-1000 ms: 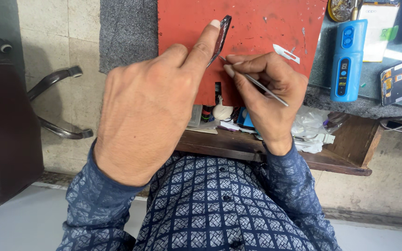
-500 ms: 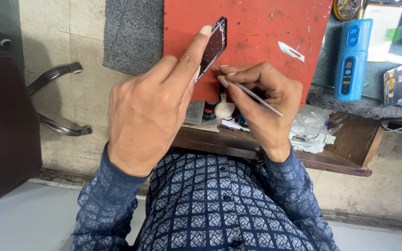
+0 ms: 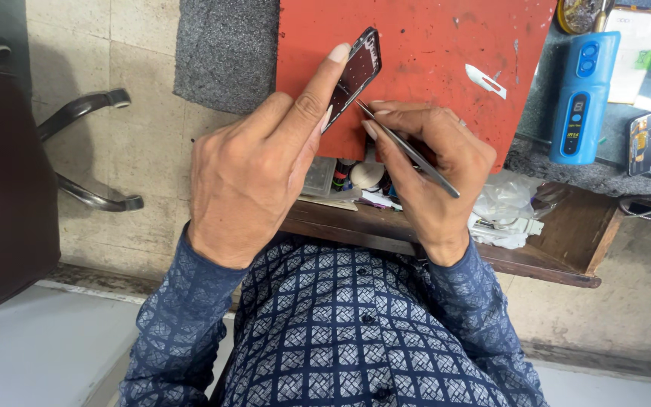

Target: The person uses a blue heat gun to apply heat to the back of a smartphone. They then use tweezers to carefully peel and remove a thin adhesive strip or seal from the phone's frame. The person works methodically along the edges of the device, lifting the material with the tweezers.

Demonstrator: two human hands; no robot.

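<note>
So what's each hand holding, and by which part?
Left hand: dark phone frame, gripped along its lower edge. Right hand: metal tweezers, pinched mid-shaft.

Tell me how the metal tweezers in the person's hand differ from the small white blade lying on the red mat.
The tweezers are long, grey and slim; the white blade is short and pale. The tweezers are pinched in the right hand with the tip at the dark phone frame that the left hand holds up on edge; the blade lies loose and flat on the red mat, untouched. Both are thin and pointed.
</note>
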